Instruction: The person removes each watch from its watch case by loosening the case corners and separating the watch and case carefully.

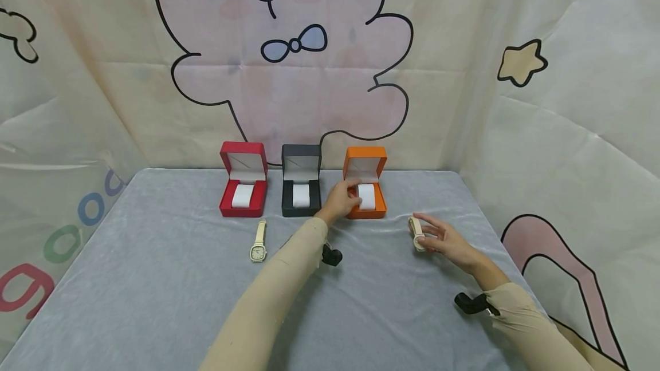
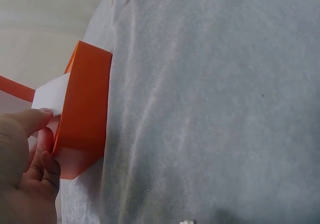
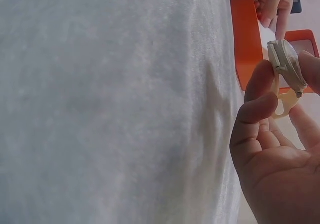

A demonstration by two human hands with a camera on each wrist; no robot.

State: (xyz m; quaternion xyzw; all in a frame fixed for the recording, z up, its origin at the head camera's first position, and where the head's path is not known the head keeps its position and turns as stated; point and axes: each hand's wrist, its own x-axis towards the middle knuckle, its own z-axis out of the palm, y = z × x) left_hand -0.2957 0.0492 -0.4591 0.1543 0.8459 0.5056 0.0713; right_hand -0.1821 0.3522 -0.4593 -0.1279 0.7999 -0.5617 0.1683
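Observation:
My left hand [image 1: 340, 200] is at the open orange watch box [image 1: 367, 214]. Its thumb and fingers grip the white cushion [image 2: 52, 93], which sits in that box; part of the grip is hidden. To the right, my right hand [image 1: 446, 242] holds a pale cream watch [image 1: 416, 233] above the table. Seen from the right wrist, thumb and fingers pinch the watch case [image 3: 287, 64], and the strap loops below it. A second cream watch [image 1: 258, 242] lies on the table with its square dial up.
A red watch box [image 1: 227, 205] and a black watch box [image 1: 287, 205] stand open left of the orange one, each with a white cushion inside. Grey cloth covers the table [image 1: 170, 279]. A printed curtain [image 1: 438, 102] hangs behind the boxes.

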